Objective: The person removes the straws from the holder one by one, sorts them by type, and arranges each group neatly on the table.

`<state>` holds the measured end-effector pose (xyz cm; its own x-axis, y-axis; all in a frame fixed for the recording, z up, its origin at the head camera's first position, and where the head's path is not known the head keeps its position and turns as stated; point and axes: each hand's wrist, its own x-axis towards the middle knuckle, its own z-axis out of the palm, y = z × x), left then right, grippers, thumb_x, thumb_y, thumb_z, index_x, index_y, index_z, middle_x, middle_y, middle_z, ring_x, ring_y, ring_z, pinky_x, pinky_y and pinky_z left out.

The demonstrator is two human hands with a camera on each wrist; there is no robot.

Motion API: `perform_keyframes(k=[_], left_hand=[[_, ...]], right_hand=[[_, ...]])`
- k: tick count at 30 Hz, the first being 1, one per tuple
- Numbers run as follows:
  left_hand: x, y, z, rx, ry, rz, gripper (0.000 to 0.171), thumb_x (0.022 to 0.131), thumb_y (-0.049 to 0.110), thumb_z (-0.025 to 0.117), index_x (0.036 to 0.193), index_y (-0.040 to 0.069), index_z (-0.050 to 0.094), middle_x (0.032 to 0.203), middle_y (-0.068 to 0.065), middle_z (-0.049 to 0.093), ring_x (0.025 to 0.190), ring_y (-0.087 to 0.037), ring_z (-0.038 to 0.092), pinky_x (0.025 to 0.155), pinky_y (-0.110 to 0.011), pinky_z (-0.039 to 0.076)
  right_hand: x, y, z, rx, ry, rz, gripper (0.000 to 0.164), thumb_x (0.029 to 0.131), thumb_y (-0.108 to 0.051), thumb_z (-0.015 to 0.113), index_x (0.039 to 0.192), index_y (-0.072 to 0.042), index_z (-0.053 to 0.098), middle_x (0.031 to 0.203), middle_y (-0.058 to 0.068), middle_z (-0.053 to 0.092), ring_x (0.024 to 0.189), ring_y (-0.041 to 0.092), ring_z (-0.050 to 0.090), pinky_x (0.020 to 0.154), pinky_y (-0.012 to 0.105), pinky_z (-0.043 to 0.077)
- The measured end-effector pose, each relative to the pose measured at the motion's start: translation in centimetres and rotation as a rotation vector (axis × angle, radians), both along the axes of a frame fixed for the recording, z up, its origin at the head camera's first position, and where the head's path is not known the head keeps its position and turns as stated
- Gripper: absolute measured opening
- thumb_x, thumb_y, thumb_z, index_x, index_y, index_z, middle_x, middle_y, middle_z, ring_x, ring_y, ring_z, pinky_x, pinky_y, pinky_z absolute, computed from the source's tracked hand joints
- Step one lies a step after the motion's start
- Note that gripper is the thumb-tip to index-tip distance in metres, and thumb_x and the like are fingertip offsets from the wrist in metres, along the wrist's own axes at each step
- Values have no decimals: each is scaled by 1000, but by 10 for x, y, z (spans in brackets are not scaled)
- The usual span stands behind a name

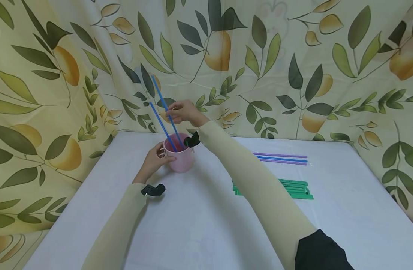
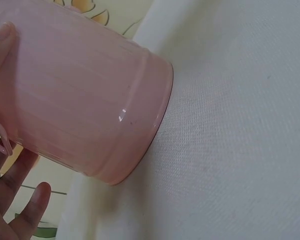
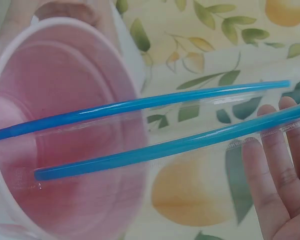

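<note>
A pink mug [image 1: 179, 163] stands upright on the white table. My left hand [image 1: 154, 162] holds it at its left side, thumb on the wall and fingers around by the handle; the left wrist view shows the mug's lower wall [image 2: 90, 95] close up. Above the rim, my right hand [image 1: 185, 112] pinches a blue straw [image 3: 165, 150] in a clear wrapper, its lower end inside the mug's mouth. Another wrapped blue straw [image 3: 140, 104] leans in the mug, beside the held one. Where the right thumb touches the straw is hidden in the right wrist view.
Purple and blue straws [image 1: 282, 159] lie in a row on the table, right of the right forearm. Nearer to me is a group of several flat green strips [image 1: 295, 189], partly covered by the right sleeve. A leaf-and-fruit patterned cloth [image 1: 216, 48] hangs behind the table.
</note>
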<state>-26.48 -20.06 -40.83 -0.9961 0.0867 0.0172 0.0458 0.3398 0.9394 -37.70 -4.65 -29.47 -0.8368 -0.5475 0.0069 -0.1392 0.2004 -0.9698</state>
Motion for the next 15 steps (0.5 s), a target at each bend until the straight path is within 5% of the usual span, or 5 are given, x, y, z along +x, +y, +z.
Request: perform_keyframes(k=[5, 9, 15], left_hand=[[0, 0, -1, 13, 1, -1, 76, 80, 13, 74, 144, 4, 33, 141, -21, 43, 129, -36, 43, 109, -45, 39], [0, 1, -2, 14, 6, -2, 76, 80, 13, 74, 144, 3, 33, 142, -21, 42, 129, -36, 43, 109, -44, 39], [2, 1, 0, -4, 26, -3, 75, 81, 13, 73, 143, 1, 33, 141, -22, 42, 129, -36, 43, 109, -45, 39]], right_hand=[[3, 8, 14, -24, 14, 28, 25, 92, -9, 58, 113, 5, 60, 117, 24, 63, 108, 33, 63, 94, 44, 52], [8, 17, 30, -17, 47, 32, 25, 92, -9, 58, 113, 4, 61, 115, 22, 65, 106, 32, 64, 87, 35, 56], [10, 36, 55, -21, 108, 33, 30, 92, -13, 59, 116, 5, 60, 115, 23, 64, 101, 29, 64, 87, 37, 56]])
